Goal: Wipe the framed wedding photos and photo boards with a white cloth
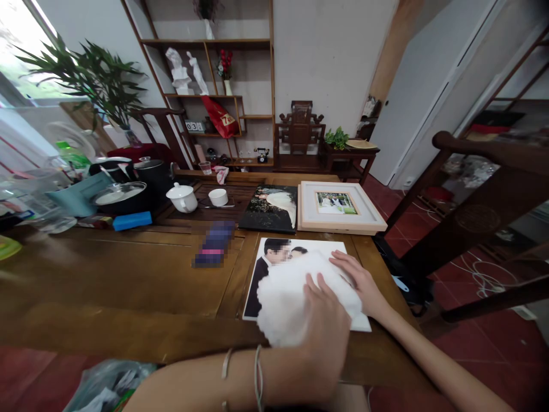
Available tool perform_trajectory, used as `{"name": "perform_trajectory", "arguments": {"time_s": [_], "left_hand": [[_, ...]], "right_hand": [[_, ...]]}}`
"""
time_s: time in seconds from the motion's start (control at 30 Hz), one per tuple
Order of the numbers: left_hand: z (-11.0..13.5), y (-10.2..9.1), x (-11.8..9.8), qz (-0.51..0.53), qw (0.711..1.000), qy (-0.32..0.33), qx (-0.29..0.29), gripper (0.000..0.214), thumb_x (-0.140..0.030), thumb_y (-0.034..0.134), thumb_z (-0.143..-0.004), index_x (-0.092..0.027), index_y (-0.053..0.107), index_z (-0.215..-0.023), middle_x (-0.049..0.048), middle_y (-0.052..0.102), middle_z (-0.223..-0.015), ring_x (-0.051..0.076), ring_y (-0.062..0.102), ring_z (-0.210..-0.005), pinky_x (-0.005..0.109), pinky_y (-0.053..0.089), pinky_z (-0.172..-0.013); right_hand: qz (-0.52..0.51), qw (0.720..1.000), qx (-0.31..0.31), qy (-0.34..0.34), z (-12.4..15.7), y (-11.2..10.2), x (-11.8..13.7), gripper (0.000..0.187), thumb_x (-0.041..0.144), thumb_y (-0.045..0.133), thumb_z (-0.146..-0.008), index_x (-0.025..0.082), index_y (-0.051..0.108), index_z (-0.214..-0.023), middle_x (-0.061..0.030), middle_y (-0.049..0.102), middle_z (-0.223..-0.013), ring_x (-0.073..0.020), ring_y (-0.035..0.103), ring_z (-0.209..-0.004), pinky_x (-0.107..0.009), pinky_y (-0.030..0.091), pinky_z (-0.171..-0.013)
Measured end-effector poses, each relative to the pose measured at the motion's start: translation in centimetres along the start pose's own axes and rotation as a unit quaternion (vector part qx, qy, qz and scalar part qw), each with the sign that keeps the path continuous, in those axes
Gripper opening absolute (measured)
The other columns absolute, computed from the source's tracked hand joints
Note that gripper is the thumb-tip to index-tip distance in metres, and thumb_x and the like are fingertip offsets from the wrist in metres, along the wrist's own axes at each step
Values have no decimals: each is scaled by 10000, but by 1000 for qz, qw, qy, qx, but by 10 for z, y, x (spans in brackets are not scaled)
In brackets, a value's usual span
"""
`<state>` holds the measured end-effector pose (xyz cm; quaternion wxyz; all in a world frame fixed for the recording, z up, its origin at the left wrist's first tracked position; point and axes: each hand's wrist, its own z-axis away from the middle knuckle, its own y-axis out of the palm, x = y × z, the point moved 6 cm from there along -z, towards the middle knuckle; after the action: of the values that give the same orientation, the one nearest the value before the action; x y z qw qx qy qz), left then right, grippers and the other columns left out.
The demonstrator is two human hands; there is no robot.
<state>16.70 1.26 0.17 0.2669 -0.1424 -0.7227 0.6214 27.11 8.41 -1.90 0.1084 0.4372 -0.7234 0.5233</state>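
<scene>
Both our hands are down on the large unframed photo print [260, 277], with a white fluffy cloth [283, 300] on it.

The print lies flat at the near edge of the brown wooden table [128, 274], its long axis running away from us. Our left hand [328, 326] crosses in from the left and presses on the cloth, which spreads leftward and ahead of its close-set fingers; we cannot tell whether they pinch it. Our right hand [358, 280] rests flat on the print's right side, fingers slightly apart, touching the cloth's edge.
</scene>
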Motion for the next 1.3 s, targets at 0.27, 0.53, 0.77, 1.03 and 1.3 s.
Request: {"name": "perform_trajectory", "arguments": {"time_s": [0.27, 0.53, 0.77, 1.03, 1.3], "left_hand": [[51, 0, -25, 78, 984, 155, -27, 403, -299, 426, -915, -87, 667, -1158, 212, 561, -1293, 416, 578, -1120, 495, 524, -794], [-17, -3, 81, 124, 983, 113, 76, 313, -209, 558, -816, -192, 671, -1108, 83, 355, -1497, 337, 299, -1378, 534, 330, -1059], [-74, -6, 91, 212, 970, 120, -18, 304, -193, 476, -848, -182, 632, -1109, 88, 592, -1267, 255, 486, -1230, 396, 385, -1015], [-76, -9, 86, 196, 975, 105, 5, 306, -176, 434, -865, -123, 624, -1099, 156, 608, -1204, 273, 523, -1187, 408, 393, -1009], [-25, 15, 145, 163, 984, 53, 49, 328, -119, 471, -811, -152, 642, -1089, 115, 323, -1508, 288, 210, -1419, 538, 199, -1124]], "right_hand": [[16, 1000, -5, 15, -1, 1, 0, 316, 284, 519, -891, 259, 607, -1193, -101, 567, -1304, -262, 489, -1262, -499, 409, -1045], [40, 999, -18, 2, -1, 3, -1, 281, 262, 512, -880, 229, 617, -1139, -116, 579, -1281, -272, 495, -1251, -495, 406, -1043], [47, 999, -10, 3, -3, 1, 4, 269, 279, 516, -884, 230, 603, -1134, -103, 581, -1229, -262, 532, -1184, -438, 441, -1001], [50, 999, -13, 7, -3, 0, 4, 267, 279, 521, -886, 234, 605, -1136, -95, 591, -1221, -249, 542, -1179, -416, 448, -999], [46, 999, -20, 15, 0, 2, 0, 300, 292, 535, -885, 236, 610, -1170, -100, 574, -1304, -254, 506, -1252, -470, 414, -1052]]}}
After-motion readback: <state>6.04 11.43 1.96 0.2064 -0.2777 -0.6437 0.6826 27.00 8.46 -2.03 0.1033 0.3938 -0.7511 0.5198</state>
